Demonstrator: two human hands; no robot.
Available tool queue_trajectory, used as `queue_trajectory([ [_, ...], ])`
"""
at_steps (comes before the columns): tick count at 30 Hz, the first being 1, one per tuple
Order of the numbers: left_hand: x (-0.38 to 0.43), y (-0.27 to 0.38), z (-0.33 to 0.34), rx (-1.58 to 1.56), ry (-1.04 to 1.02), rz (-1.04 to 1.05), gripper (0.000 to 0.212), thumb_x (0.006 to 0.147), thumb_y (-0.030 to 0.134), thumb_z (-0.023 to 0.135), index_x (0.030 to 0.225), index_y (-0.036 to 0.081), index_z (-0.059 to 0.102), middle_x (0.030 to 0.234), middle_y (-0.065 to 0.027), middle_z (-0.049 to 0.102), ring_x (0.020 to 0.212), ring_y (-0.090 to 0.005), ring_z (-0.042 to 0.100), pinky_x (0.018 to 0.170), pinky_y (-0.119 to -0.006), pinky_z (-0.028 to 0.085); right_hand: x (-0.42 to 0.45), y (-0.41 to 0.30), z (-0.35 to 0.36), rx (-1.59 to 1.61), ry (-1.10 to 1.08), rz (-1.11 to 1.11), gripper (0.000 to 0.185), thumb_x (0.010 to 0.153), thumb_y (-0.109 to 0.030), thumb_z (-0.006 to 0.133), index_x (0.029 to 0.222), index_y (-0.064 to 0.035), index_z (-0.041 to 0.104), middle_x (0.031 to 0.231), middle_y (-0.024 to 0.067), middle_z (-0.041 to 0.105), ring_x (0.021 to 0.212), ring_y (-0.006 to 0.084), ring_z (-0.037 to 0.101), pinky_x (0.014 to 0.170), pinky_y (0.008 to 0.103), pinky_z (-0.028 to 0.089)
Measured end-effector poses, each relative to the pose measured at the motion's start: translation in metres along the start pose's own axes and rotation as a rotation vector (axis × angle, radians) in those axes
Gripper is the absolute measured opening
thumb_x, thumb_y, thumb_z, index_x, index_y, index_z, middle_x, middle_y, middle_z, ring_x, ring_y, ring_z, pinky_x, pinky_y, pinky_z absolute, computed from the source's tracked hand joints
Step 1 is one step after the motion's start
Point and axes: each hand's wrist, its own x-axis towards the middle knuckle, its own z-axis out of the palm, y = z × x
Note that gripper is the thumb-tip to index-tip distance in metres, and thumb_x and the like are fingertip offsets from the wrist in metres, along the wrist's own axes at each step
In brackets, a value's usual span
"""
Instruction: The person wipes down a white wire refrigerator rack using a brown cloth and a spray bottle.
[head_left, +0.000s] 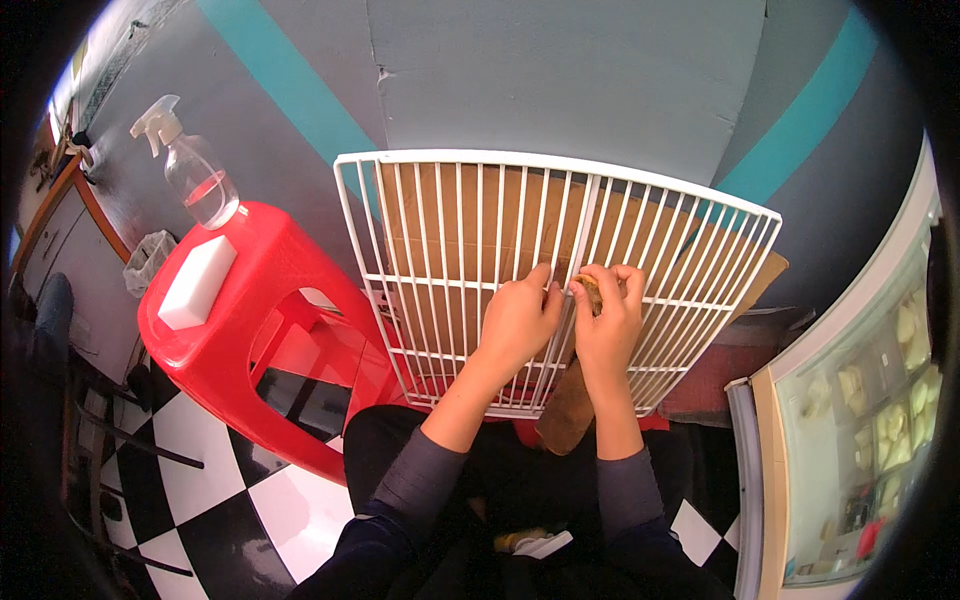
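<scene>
A white coated wire shelf (517, 159) stands tilted in front of me, with brown cardboard (424, 217) behind its bars. My left hand (523, 315) pinches the wires near the middle, just left of the thick central bar. Close beside it, my right hand (609, 319) holds a small worn brownish-yellow pad (590, 291) against the wires right of that bar. Fingers cover much of the pad, so its exact kind cannot be told.
At left stands a red plastic stool (270, 232) bearing a clear spray bottle (201, 180) with liquid and a white sponge block (198, 281). A glass-fronted display cabinet (772, 450) holding packed goods stands at right. A grey wall (562, 75) rises behind the shelf.
</scene>
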Motion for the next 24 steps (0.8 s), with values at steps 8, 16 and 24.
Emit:
queue_trajectory([
  [8,-0.017,0.011,-0.003,0.107,0.177,0.054,0.021,0.084,0.013,0.057,0.103,0.004,0.062,0.055,-0.0179,0.058,0.052,-0.0329,0.061,0.050,-0.043,0.047,0.000,0.003,0.006,0.066,0.011,0.029,0.011,0.080,-0.006,0.068,0.090,-0.0057,0.063,0.094,0.0080,0.045,0.071,0.0212,0.059,0.059,0.0336,0.048],
  [16,-0.015,0.009,0.008,0.243,-0.027,0.033,0.038,0.085,0.016,0.051,0.122,0.006,0.056,0.056,-0.0176,0.059,0.053,-0.0332,0.062,0.052,-0.044,0.050,-0.005,0.004,0.015,0.111,0.068,0.030,0.010,0.081,-0.003,0.066,0.091,-0.0014,0.063,0.096,0.0086,0.041,0.075,0.0187,0.053,0.066,0.0316,0.045],
  [24,-0.006,0.006,0.015,0.200,-0.014,0.002,0.028,0.083,0.013,0.056,0.109,0.006,0.061,0.063,-0.0209,0.060,0.060,-0.0377,0.061,0.054,-0.046,0.048,-0.010,0.011,0.016,0.067,0.022,-0.052,0.013,0.082,-0.003,0.064,0.095,-0.0018,0.062,0.097,0.0101,0.042,0.073,0.0192,0.049,0.066,0.0321,0.043],
])
